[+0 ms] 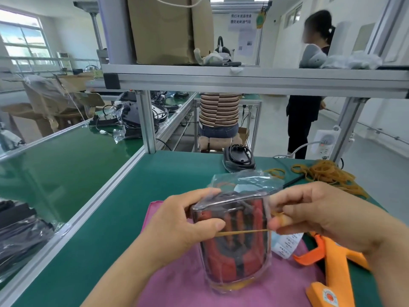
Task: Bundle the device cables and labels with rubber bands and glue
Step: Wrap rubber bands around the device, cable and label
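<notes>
Factory hall, aluminium-framed benches, other workers further back. Green worktable [124, 196] in front; a pink cloth [188, 280] covers its near edge.

Far left, on the neighbouring bench: dark items in clear bags [20, 235], not identifiable.

Left hand [183, 224]: over the cloth, fingers curled round the left side of a bagged device [236, 251], thumb on the front face. The device is red and black inside a clear plastic bag, lifted off the cloth, bottom end toward the near edge and bag mouth toward the far edge.

Rubber band [243, 232]: one tan strand drawn taut straight across the front, from under the left thumb to the right side. It crosses the device's long axis at about mid-height.

Right hand [321, 213]: touching the device's right side, fingers narrow, pinching the band's slack there. A white printed label [285, 242] shows just below this hand, beside the bag.

Right of that: an orange glue gun [336, 262] lies on the cloth at the near right corner, untouched. A heap of spare rubber bands [327, 173] sits at the far right edge. A second bagged unit with a black cable [239, 158] is at the far edge.

Judgement: the wrap is in progress. The slack lies on the right, so the right hand does the wrapping and the left only steadies. The next pass must go round the short way, across the long axis.
</notes>
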A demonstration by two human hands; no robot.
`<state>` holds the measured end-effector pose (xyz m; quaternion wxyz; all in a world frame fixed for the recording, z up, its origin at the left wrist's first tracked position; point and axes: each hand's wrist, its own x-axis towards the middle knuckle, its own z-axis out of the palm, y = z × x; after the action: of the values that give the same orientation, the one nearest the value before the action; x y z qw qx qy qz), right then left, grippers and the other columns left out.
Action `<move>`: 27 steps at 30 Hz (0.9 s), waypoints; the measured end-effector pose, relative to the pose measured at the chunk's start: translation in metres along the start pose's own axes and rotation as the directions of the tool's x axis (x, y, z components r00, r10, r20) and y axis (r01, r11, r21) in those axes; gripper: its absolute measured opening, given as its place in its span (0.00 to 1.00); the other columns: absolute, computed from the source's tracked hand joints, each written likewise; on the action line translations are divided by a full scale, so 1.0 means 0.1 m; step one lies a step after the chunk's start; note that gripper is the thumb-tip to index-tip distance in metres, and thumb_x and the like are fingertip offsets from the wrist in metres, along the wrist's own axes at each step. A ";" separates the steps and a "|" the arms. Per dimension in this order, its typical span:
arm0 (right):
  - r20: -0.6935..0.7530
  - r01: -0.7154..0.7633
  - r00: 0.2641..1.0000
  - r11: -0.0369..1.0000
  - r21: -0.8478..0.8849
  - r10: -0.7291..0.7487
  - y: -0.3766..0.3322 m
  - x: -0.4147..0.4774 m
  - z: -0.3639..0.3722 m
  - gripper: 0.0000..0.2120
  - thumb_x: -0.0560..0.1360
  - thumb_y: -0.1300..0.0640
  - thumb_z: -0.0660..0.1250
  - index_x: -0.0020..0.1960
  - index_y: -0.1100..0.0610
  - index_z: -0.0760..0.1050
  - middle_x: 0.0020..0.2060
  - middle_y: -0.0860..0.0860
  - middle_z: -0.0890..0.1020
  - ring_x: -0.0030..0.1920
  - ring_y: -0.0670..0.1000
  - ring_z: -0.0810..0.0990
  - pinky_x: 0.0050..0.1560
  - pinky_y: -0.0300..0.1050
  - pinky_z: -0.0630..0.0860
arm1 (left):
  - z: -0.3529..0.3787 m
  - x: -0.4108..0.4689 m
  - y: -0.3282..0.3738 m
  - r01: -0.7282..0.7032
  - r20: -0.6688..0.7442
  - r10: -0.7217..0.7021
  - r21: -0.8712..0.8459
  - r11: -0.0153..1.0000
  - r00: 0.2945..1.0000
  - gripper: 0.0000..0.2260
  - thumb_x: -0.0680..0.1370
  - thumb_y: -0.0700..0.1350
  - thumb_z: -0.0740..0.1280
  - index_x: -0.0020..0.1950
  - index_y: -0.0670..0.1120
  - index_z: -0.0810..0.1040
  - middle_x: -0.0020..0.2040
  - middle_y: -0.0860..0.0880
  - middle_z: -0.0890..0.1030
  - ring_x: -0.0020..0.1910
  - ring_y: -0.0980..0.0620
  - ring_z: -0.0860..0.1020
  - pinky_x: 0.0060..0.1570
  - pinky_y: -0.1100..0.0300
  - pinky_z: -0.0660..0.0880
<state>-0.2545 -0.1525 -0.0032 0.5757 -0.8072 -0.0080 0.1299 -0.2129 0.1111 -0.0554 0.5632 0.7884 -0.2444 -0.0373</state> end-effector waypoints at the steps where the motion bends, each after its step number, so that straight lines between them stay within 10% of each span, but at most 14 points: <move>1: 0.021 -0.025 1.000 0.978 0.205 0.022 0.08 0.05 -0.05 0.12 0.71 0.69 0.68 0.53 0.64 0.83 0.46 0.65 0.84 0.46 0.57 0.86 0.48 0.51 0.83 | -0.02 0.00 -0.02 0.015 -0.012 -0.016 -0.022 1.000 1.000 0.23 0.63 0.53 0.75 0.59 0.60 0.82 0.53 0.59 0.85 0.53 0.60 0.83 0.54 0.66 0.78; 7: 0.077 -0.056 0.997 0.888 0.457 0.024 0.27 0.15 -0.07 0.15 0.63 0.69 0.70 0.49 0.67 0.84 0.44 0.67 0.84 0.40 0.57 0.86 0.37 0.45 0.84 | -0.08 0.02 -0.06 0.063 0.008 -0.062 -0.084 0.995 0.998 0.23 0.62 0.53 0.75 0.57 0.59 0.82 0.51 0.56 0.86 0.53 0.57 0.83 0.54 0.64 0.79; 12: -0.094 0.004 0.995 0.961 -0.275 -0.031 -0.10 0.04 0.02 0.12 0.74 0.68 0.69 0.44 0.53 0.86 0.39 0.50 0.87 0.39 0.52 0.84 0.47 0.46 0.83 | -0.06 0.04 -0.03 0.065 0.017 -0.063 -0.096 0.993 0.998 0.20 0.67 0.46 0.74 0.57 0.57 0.82 0.51 0.57 0.86 0.52 0.58 0.83 0.50 0.67 0.78; 15: -0.181 -0.005 0.978 0.853 -0.522 -0.106 -0.26 -0.01 0.13 0.15 0.76 0.65 0.65 0.44 0.48 0.84 0.33 0.40 0.85 0.22 0.39 0.72 0.24 0.31 0.69 | -0.01 0.03 -0.04 0.050 0.010 -0.049 -0.129 0.990 0.999 0.21 0.65 0.47 0.75 0.57 0.58 0.82 0.51 0.57 0.86 0.53 0.58 0.83 0.49 0.69 0.77; 20: -0.333 -0.121 0.920 0.660 -0.741 -0.205 -0.28 -0.13 0.08 0.10 0.76 0.57 0.69 0.43 0.42 0.84 0.53 0.38 0.84 0.53 0.43 0.80 0.56 0.38 0.74 | -0.07 0.01 -0.12 0.047 -0.028 -0.052 -0.163 0.986 0.998 0.25 0.62 0.53 0.74 0.60 0.55 0.83 0.53 0.55 0.86 0.54 0.56 0.83 0.53 0.65 0.78; 23: -0.403 0.004 0.853 0.777 -0.629 -0.331 -0.26 -0.22 -0.06 0.08 0.72 0.51 0.74 0.41 0.36 0.81 0.53 0.27 0.78 0.51 0.31 0.75 0.53 0.32 0.67 | -0.10 -0.02 -0.17 0.030 -0.101 -0.051 -0.201 0.979 0.994 0.23 0.62 0.53 0.74 0.57 0.57 0.84 0.53 0.54 0.86 0.54 0.54 0.84 0.55 0.63 0.79; 27: -0.137 0.102 0.972 0.868 -0.487 -0.191 -0.12 -0.12 0.18 0.24 0.63 0.43 0.77 0.56 0.34 0.74 0.54 0.30 0.79 0.51 0.27 0.76 0.49 0.29 0.74 | -0.06 -0.01 -0.13 0.000 -0.117 -0.027 -0.226 0.974 0.993 0.23 0.62 0.53 0.75 0.57 0.60 0.84 0.52 0.52 0.86 0.53 0.53 0.84 0.51 0.66 0.78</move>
<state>-0.2686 -0.1336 0.0048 0.3661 -0.9293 -0.0488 0.0061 -0.2074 0.1201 -0.0655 0.6624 0.7218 -0.1994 -0.0215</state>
